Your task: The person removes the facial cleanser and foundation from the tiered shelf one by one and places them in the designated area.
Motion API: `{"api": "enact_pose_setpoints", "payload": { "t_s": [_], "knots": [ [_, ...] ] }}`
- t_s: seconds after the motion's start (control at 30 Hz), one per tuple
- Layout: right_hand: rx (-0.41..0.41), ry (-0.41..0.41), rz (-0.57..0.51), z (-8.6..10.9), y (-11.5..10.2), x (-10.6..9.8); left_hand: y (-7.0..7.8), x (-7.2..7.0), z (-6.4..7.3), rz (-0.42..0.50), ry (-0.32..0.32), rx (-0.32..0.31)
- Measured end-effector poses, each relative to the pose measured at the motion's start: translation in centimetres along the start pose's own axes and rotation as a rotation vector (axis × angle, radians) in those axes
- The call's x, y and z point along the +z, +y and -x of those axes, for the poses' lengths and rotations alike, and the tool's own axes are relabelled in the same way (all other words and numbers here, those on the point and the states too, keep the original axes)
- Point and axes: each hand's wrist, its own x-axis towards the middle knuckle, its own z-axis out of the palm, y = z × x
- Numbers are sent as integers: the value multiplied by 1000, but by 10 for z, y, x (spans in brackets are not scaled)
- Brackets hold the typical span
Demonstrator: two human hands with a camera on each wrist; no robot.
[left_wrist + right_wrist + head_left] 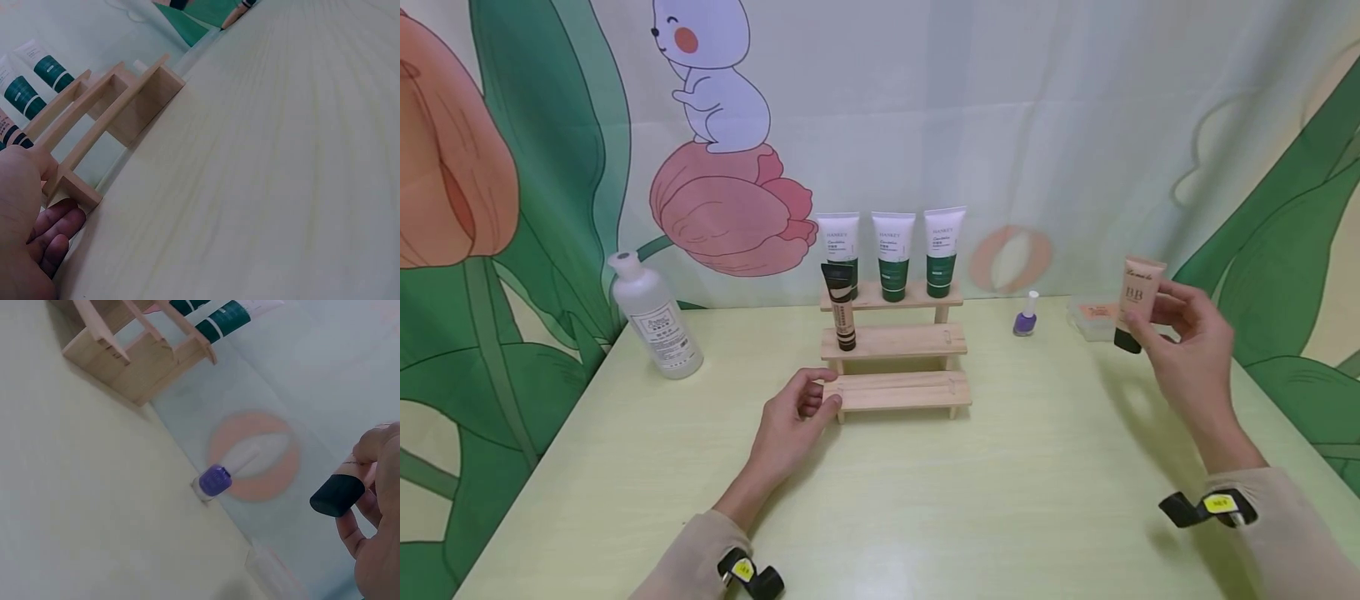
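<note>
A three-tier wooden display stand (898, 393) stands in the middle of the table. My left hand (797, 421) pinches the left end of its lowest step between thumb and fingers, seen closer on the stand's edge in the left wrist view. On the middle step, at the left, a beige tube with a black cap (842, 321) stands upright. Three white and green tubes (893, 258) line the top step. Off to the right, my right hand (1191, 346) holds a pink BB cream tube (1138, 292) above the table, its black cap (337, 495) pointing down.
A purple nail polish bottle (1025, 317) stands right of the stand near the back edge. Behind the BB cream tube lies a clear box (1092, 321), partly hidden. A white bottle (657, 321) stands at the back left. A printed curtain (880, 125) hangs behind the table.
</note>
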Motion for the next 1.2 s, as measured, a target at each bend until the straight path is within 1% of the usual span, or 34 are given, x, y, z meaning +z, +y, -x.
{"api": "enact_pose_setpoints", "payload": {
  "t_s": [0.1,0.23,0.53,0.6,0.8,0.9,1.03,1.2],
  "knots": [
    [24,-11,32,7,8,-2,0,0,0,-1,0,1],
    [33,-27,68,16,20,-3,1,0,0,-2,2,0],
    [30,-99,172,33,49,-7,2,1,0,-8,-1,-3],
    [30,-115,193,36,51,-7,2,0,1,-10,1,-3],
    [38,-169,316,45,55,-5,3,0,1,-10,1,-8],
    [44,-179,359,48,56,-3,3,1,1,-12,0,-11],
    [33,-184,385,49,59,-1,2,1,1,-16,0,-11],
    [-6,-191,396,49,60,0,3,0,1,-19,3,-6]
  ]
}}
